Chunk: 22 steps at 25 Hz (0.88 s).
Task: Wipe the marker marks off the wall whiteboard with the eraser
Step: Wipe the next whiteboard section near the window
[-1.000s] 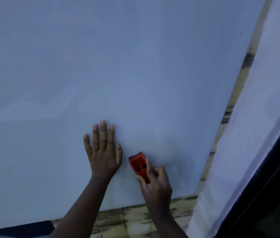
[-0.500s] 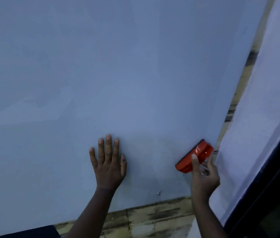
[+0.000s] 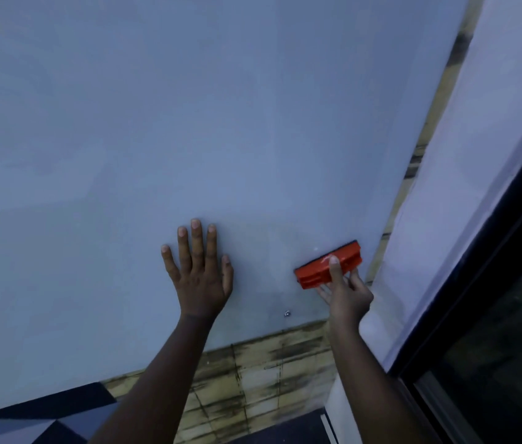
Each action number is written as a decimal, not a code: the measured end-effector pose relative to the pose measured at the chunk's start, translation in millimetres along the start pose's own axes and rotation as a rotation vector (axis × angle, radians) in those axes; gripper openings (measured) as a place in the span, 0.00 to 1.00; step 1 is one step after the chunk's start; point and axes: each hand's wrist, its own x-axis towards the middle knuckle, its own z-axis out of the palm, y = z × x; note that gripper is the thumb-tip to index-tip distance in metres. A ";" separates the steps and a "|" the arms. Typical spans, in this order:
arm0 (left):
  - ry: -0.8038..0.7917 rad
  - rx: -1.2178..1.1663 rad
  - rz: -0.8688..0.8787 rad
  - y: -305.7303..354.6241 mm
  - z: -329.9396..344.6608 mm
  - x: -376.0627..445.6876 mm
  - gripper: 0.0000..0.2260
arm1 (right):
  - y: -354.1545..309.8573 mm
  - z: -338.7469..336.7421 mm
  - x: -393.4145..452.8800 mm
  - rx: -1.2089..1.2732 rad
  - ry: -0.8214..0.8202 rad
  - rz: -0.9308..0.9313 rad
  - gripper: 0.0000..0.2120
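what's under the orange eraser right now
The orange eraser, gripped by the right hand, lies against the whiteboard near its lower right corner. Bare board shows around it; whether marks remain beneath it is hidden.

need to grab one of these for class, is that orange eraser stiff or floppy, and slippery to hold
Probably stiff: the orange eraser keeps a straight, blocky shape in the right hand. Likely light, since fingertips alone hold it against the whiteboard. Its glossy shell may be slippery, though side grooves should help grip.
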 end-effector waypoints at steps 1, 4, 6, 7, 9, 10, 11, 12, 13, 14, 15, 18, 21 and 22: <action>-0.002 -0.006 -0.006 0.4 1.4 -1.8 0.32 | 0.6 9.4 -10.0 -0.063 -0.008 -0.075 0.13; -0.013 -0.010 -0.013 3.0 3.8 -8.0 0.32 | 10.5 24.7 -36.8 -0.183 -0.015 -0.181 0.22; -0.024 -0.017 -0.008 3.7 4.2 -12.9 0.33 | 29.4 23.5 -49.3 -0.232 -0.012 -0.201 0.25; -0.030 -0.023 -0.007 3.6 4.2 -15.1 0.33 | 41.5 22.1 -55.9 -0.278 -0.027 -0.186 0.24; -0.046 -0.026 -0.012 3.2 3.8 -19.4 0.34 | 67.6 19.4 -70.9 -0.381 -0.074 -0.108 0.19; -0.052 -0.025 -0.011 2.5 3.6 -21.6 0.34 | 80.3 17.8 -77.2 -0.416 -0.097 -0.070 0.18; -0.056 -0.023 -0.005 2.1 3.7 -24.0 0.34 | 92.0 15.5 -81.1 -0.428 -0.118 -0.040 0.17; -0.057 -0.017 0.002 1.6 4.0 -25.8 0.34 | 102.3 13.6 -82.9 -0.436 -0.133 -0.015 0.17; -0.058 -0.012 0.004 1.3 4.5 -27.4 0.34 | 111.4 12.2 -84.1 -0.457 -0.145 0.010 0.16; -0.061 -0.011 0.000 1.1 4.7 -28.4 0.34 | 119.8 10.9 -84.8 -0.484 -0.154 0.039 0.14; -0.063 -0.011 -0.002 1.0 4.7 -29.4 0.34 | 127.6 9.5 -85.6 -0.502 -0.166 0.066 0.12; -0.076 0.007 0.009 1.0 5.0 -30.9 0.34 | 142.4 7.0 -90.4 -0.468 -0.179 0.138 0.11; -0.097 -0.001 0.001 0.9 3.2 -32.7 0.34 | 144.3 7.8 -88.9 -0.402 -0.186 0.260 0.11; -0.106 -0.001 0.005 0.7 2.4 -34.6 0.35 | 139.2 8.8 -89.3 -0.343 -0.179 0.309 0.09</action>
